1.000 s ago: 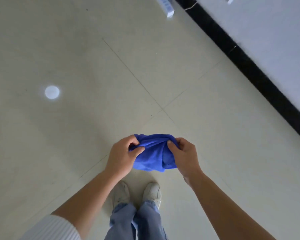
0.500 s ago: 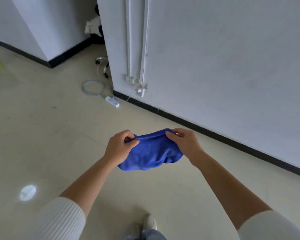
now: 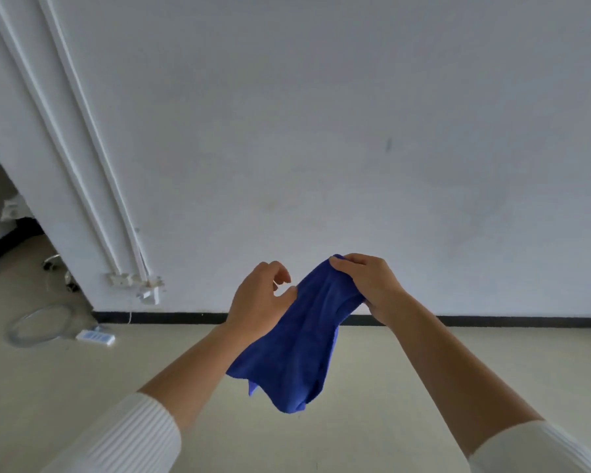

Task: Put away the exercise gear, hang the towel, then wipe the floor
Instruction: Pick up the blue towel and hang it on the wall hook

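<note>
**Blue towel held up in front of a white wall**

A head-worn camera looks forward and slightly down at a person's two bare forearms, raised in front of a plain white wall [image 3: 321, 131].

The right hand [image 3: 369, 285] grips the upper end of a blue towel [image 3: 301, 343]. Its fingers are curled over the bunched top edge and the thumb is tucked below. The cloth hangs from that grip in the air, well above the floor [image 3: 406, 387], sloping down and to the left. Its loose lower end dangles between the two forearms.

The left hand [image 3: 256, 302] is just beside the towel at about the same height. Its fingers are loosely curled and close on nothing — a gap of wall shows between the fingertips and the thumb. The thumb tip sits at the towel's left edge, and the cloth lies against that wrist.

White ribbed sleeves [image 3: 123, 438] cover both arms from mid-forearm.

A black baseboard [image 3: 526, 321] runs along the foot of the wall above the pale floor. At far left, white conduits [image 3: 65, 131] run down the wall to a small fitting [image 3: 137, 285]. Below it — on the floor — lie a white power strip [image 3: 95, 337] and a pale ring-shaped coil [image 3: 35, 324].
</note>
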The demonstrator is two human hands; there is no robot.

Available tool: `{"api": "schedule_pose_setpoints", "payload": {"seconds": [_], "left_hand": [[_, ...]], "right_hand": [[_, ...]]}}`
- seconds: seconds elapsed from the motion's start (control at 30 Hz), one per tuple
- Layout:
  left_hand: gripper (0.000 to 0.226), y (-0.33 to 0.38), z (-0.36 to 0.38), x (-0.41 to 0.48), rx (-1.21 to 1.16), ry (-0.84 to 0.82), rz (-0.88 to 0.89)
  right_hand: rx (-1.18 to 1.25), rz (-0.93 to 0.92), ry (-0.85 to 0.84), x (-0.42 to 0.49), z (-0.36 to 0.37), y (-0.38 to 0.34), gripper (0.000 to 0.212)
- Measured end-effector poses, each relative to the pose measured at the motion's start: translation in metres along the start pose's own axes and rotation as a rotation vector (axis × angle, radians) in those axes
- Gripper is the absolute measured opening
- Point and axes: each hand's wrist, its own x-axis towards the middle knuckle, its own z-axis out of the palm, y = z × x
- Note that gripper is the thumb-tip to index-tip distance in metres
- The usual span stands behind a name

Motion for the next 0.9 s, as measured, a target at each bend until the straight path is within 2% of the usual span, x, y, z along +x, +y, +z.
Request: {"api": "schedule_pose_setpoints", "payload": {"seconds": [0.13, 0.27, 0.4, 0.5, 0.63, 0.9], "left_hand": [[0.009, 0.096, 0.099, 0.018, -0.248, -0.272, 0.051], [0.015, 0.181, 0.196, 0.035, -0.399, -0.387, 0.042], [0.004, 0.259, 0.281, 0.060, -0.426, -0.453, 0.115], [0.010, 0.319, 0.339, 0.080, -0.447, -0.502, 0.172], [0.007, 0.390, 0.418, 0.099, -0.509, -0.683, 0.254], [0.008, 0.505, 0.589, 0.167, -0.498, -0.762, 0.423]], "right_hand": [[0.178, 0.072, 0.035, 0.012, -0.116, 0.012, 0.016], [0.224, 0.124, 0.095, 0.017, -0.236, 0.032, 0.012], [0.311, 0.151, 0.203, 0.022, -0.355, 0.056, 0.013], [0.402, 0.159, 0.336, 0.024, -0.437, 0.070, 0.017], [0.558, 0.143, 0.490, 0.027, -0.535, 0.087, 0.012], [0.647, 0.132, 0.657, 0.070, -0.717, 0.117, 0.008]]}}
